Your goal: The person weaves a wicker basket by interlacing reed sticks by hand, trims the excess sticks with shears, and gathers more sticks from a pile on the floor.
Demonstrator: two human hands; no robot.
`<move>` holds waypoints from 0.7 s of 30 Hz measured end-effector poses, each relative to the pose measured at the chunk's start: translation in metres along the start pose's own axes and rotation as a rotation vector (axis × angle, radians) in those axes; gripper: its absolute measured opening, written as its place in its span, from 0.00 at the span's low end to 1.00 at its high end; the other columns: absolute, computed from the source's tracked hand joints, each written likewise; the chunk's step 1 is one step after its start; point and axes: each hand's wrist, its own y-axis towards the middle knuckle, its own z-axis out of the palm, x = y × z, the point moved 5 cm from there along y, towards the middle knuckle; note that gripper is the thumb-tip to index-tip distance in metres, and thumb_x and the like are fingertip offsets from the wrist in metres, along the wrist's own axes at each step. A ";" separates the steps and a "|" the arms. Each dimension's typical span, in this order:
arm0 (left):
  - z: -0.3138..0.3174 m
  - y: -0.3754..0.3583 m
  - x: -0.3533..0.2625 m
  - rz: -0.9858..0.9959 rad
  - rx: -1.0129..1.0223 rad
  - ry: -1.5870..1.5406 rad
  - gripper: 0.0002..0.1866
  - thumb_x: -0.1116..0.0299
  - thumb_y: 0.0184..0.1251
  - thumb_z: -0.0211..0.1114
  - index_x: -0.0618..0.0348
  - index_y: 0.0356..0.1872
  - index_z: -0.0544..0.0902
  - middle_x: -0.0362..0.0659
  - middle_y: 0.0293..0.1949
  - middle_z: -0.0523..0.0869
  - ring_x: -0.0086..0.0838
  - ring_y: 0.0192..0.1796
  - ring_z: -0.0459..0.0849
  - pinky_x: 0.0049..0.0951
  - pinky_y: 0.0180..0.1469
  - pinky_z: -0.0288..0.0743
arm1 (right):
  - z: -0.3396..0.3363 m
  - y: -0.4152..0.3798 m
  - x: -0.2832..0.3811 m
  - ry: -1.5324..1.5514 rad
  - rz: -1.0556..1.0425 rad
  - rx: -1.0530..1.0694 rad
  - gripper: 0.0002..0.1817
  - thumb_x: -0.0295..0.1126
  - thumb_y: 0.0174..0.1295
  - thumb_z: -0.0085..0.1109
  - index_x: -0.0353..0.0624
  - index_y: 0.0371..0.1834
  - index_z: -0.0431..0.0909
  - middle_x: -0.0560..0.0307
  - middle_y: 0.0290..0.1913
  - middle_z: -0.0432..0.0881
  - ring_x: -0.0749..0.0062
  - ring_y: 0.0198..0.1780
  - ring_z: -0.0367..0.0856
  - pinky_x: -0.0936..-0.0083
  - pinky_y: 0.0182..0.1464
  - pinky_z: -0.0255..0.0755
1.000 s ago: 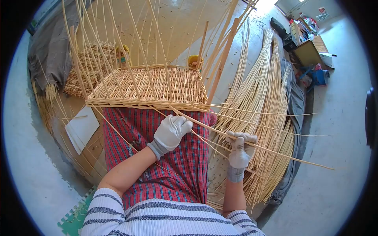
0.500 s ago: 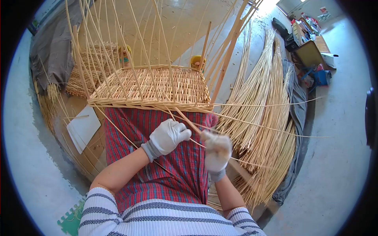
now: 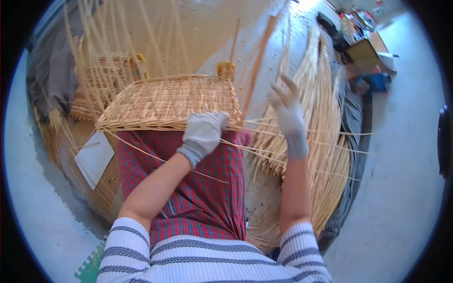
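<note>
A woven wicker basket base [image 3: 165, 101] rests at my knees, with tall rods rising around its sides. My left hand [image 3: 204, 134], in a pale glove with a grey cuff, is closed over the base's near edge, right of the middle; its fingertips are partly hidden. Thin willow rods [image 3: 264, 153] stick out to the right from beneath that hand. My right hand [image 3: 289, 113], gloved too and blurred, is raised to the right of the base. Its fingers are apart and nothing shows in them.
Long bundles of peeled willow rods [image 3: 314, 141] lie on the floor at the right. Another woven panel [image 3: 104, 80] stands behind at the left, near a white sheet [image 3: 94, 158]. A checked red cloth [image 3: 184, 198] covers my lap. Boxes and a blue bag [image 3: 377, 82] are at the far right.
My left hand has moved up onto the near edge of the basket base. My right hand has let go of a thick brown rod and swung up and to the right, opening.
</note>
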 end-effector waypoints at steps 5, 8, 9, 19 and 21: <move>-0.005 0.008 0.003 -0.098 0.050 -0.039 0.10 0.63 0.73 0.56 0.47 0.47 0.84 0.45 0.38 0.91 0.40 0.43 0.89 0.43 0.46 0.76 | 0.059 0.066 0.049 -0.641 -0.286 0.191 0.48 0.26 0.65 0.63 0.58 0.85 0.46 0.47 0.56 0.83 0.59 0.57 0.83 0.64 0.59 0.76; -0.012 0.016 -0.003 -0.181 0.171 0.028 0.11 0.63 0.74 0.56 0.46 0.50 0.85 0.47 0.40 0.91 0.43 0.44 0.89 0.44 0.47 0.78 | 0.073 0.067 0.043 -0.899 -0.266 -0.045 0.48 0.31 0.60 0.67 0.64 0.83 0.52 0.35 0.51 0.81 0.40 0.48 0.83 0.55 0.52 0.77; -0.015 0.016 -0.004 -0.232 0.264 0.062 0.12 0.62 0.74 0.57 0.45 0.52 0.85 0.49 0.41 0.91 0.45 0.45 0.89 0.45 0.48 0.79 | 0.076 0.062 0.043 -0.779 -0.268 -0.047 0.50 0.33 0.59 0.69 0.58 0.84 0.49 0.36 0.52 0.81 0.40 0.45 0.84 0.54 0.51 0.77; 0.003 0.002 -0.003 -0.005 0.435 0.209 0.48 0.51 0.57 0.76 0.52 0.77 0.64 0.50 0.64 0.82 0.43 0.65 0.81 0.40 0.65 0.73 | 0.042 -0.054 -0.047 -0.875 -0.700 0.103 0.53 0.48 0.39 0.79 0.30 0.69 0.66 0.44 0.60 0.80 0.53 0.65 0.77 0.57 0.65 0.71; 0.005 0.002 -0.005 0.083 0.226 0.464 0.45 0.53 0.59 0.75 0.52 0.77 0.65 0.52 0.64 0.82 0.44 0.65 0.81 0.39 0.64 0.73 | 0.045 -0.052 -0.042 -0.860 -0.732 0.067 0.46 0.46 0.41 0.78 0.32 0.64 0.70 0.47 0.58 0.80 0.54 0.62 0.79 0.58 0.59 0.74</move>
